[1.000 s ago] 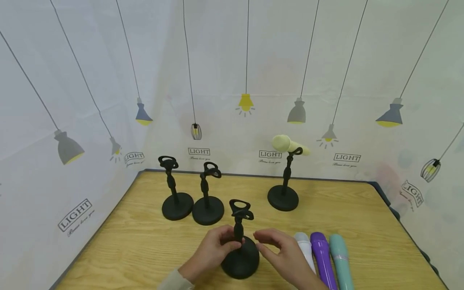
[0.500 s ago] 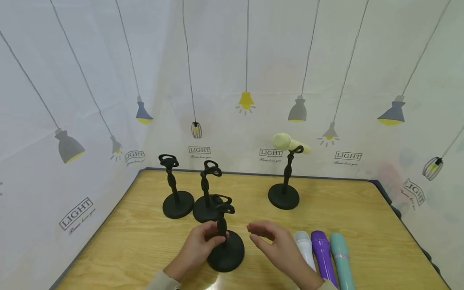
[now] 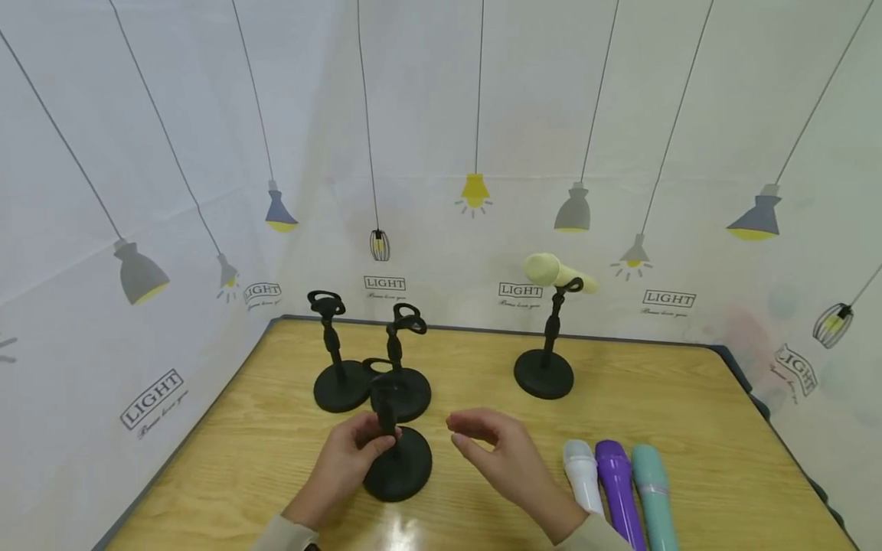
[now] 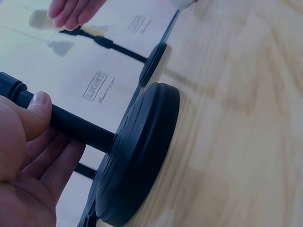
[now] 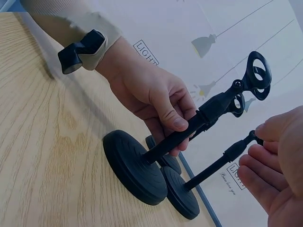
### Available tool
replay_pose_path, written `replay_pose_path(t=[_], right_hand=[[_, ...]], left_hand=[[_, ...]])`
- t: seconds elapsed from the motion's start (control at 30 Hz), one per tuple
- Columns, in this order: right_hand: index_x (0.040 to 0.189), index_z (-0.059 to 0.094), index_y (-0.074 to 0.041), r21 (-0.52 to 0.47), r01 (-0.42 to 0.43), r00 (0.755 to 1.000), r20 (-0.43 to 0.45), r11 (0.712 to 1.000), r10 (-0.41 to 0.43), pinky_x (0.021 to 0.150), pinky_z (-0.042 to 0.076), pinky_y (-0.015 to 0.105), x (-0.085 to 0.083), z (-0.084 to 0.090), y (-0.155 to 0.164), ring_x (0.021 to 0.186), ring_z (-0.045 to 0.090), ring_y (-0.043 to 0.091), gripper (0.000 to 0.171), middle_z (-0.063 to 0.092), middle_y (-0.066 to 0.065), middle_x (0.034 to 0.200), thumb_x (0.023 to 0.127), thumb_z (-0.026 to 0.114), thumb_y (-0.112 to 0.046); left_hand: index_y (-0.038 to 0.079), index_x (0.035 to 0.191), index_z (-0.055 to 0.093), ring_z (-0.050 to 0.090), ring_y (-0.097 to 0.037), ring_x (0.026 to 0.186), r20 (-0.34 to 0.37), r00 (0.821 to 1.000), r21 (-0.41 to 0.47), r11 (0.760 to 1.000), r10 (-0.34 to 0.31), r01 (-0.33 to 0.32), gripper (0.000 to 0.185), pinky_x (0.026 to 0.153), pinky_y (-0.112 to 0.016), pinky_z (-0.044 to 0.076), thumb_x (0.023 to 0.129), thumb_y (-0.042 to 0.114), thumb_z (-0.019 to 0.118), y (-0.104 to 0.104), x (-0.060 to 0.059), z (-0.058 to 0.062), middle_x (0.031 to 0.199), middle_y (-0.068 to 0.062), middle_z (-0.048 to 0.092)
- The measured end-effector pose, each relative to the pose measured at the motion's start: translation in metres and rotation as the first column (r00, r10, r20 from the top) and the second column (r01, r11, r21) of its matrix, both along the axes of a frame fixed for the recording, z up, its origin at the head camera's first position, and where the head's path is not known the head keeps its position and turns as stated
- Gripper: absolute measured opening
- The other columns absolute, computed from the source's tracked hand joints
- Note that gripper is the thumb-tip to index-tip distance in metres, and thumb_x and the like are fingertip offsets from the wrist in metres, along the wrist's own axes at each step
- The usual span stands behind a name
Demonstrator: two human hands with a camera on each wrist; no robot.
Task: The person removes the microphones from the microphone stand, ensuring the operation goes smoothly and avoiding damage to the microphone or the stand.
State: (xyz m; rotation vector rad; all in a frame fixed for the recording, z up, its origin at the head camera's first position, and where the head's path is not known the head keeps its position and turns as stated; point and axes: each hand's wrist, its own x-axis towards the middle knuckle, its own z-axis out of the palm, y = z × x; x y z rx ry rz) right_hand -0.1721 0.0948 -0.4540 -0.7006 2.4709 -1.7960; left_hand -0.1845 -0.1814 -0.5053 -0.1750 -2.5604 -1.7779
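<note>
- One black, round-based microphone stand (image 3: 398, 468) is gripped by its post in the left hand (image 3: 344, 455), in front of two matching black stands (image 3: 416, 398).
- I see the right hand (image 3: 501, 453) holding nothing, fingers loosely bent.
- I can't tell whether the base touches the wood-grained table (image 3: 468, 367); pushed too far back, it might knock those neighbours.

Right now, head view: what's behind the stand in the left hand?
Another upright black stand shows behind the held stand. The held stand's upper part covers some of the other's base, so that bit can't be seen.
</note>
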Motion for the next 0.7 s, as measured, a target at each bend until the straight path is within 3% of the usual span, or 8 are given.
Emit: replay_pose_path(t=[0.23,0.5,0.7], right_hand=[[0.125,0.076,-0.007,0.0,-0.036,0.999,0.007,0.999,0.036,0.1,0.063,0.035,-0.007,-0.002,-0.018,0.116,0.076,0.03,0.023,0.079,0.012,0.124,0.103,0.075,-0.015],[0.123,0.076,-0.005,0.018,-0.091,0.996,0.004,0.996,0.091,0.1,0.063,0.035,-0.011,-0.004,-0.033,0.114,0.076,0.03,0.021,0.078,0.014,0.124,0.103,0.074,-0.012],[0.124,0.075,-0.003,0.032,-0.125,0.992,0.001,0.992,0.125,0.101,0.063,0.039,-0.012,-0.006,-0.041,0.114,0.076,0.028,0.023,0.077,0.016,0.125,0.105,0.073,-0.014]], left_hand=[[0.009,0.111,0.077,0.075,-0.012,0.099,0.007,0.996,0.007,0.996,0.094,-0.094,0.014,0.087,-0.021,0.059,0.098,0.004,0.077,-0.012,-0.001,0.001,0.107,-0.004,0.082],[0.006,0.113,0.076,0.076,-0.012,0.099,-0.033,0.984,-0.058,0.982,0.175,-0.177,0.016,0.086,-0.019,0.058,0.098,0.002,0.076,-0.027,-0.002,0.003,0.108,-0.006,0.083],[0.003,0.118,0.074,0.076,-0.011,0.102,-0.037,0.975,-0.07,0.973,0.22,-0.222,0.018,0.093,-0.024,0.061,0.1,0.004,0.075,-0.042,-0.002,0.003,0.113,-0.007,0.082]])
